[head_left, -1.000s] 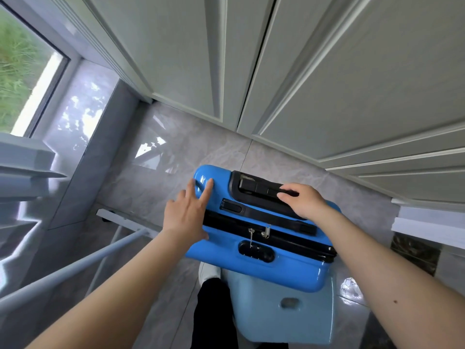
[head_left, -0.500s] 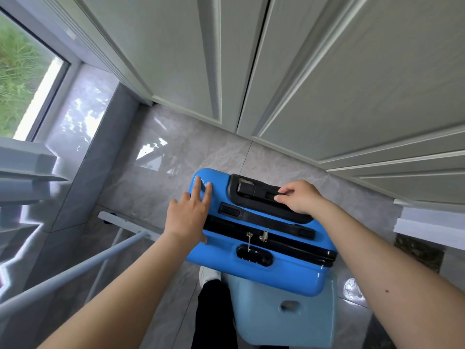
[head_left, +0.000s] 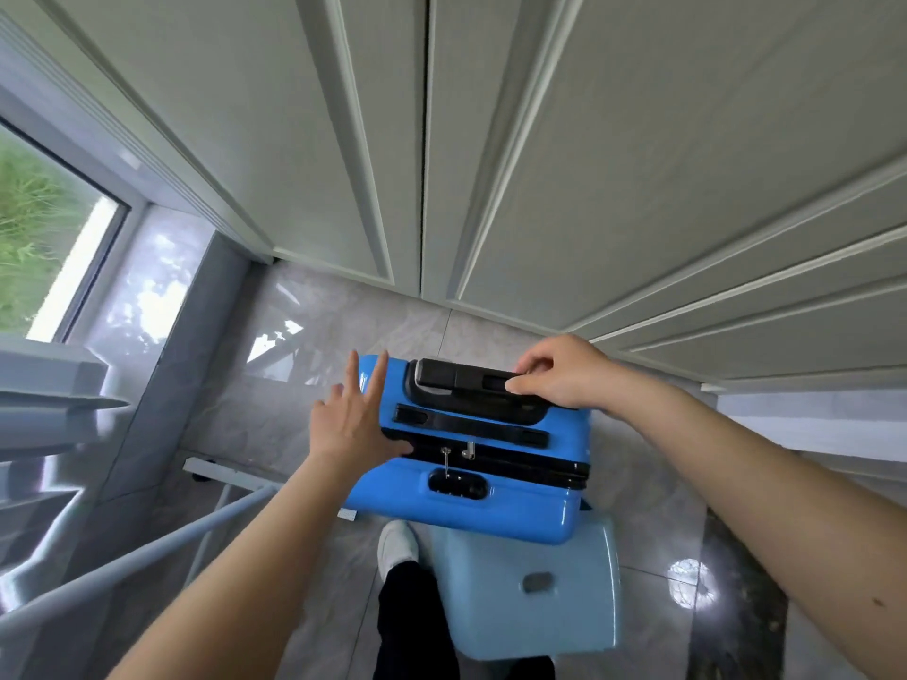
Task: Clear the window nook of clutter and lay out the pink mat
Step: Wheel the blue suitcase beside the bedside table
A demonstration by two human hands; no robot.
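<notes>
two hands are on the blue case (head_left: 471, 498), which stands upright at the centre of the frame on the grey tile floor (head_left: 314, 316), just in front of the cabinet doors (head_left: 540, 164) that fill the top. at far left the window (head_left: 44, 238) and its pale sill (head_left: 147, 277) mark the nook; a white rail (head_left: 147, 547) slants across the lower left. no pink mat is in view.

the left hand (head_left: 351, 427) lies flat and spread against the case's left end, fingers straight, steadying rather than gripping. right of it run the side handle (head_left: 471, 427), the zip and the lock (head_left: 456, 483). further right, the right hand (head_left: 564, 373) curls over the pull handle (head_left: 466, 382), thumb pinching its edge. below the case sits a light blue stool (head_left: 535, 591), touching or nearly so, with a white shoe (head_left: 396, 542) beside it.

the step seems to be freeing the pull handle so the case can be wheeled out. to do it well, press the release squarely with the right thumb and lift straight up, while the left palm holds the shell from tipping toward the stool. then roll it clear of the rail and the foot.
</notes>
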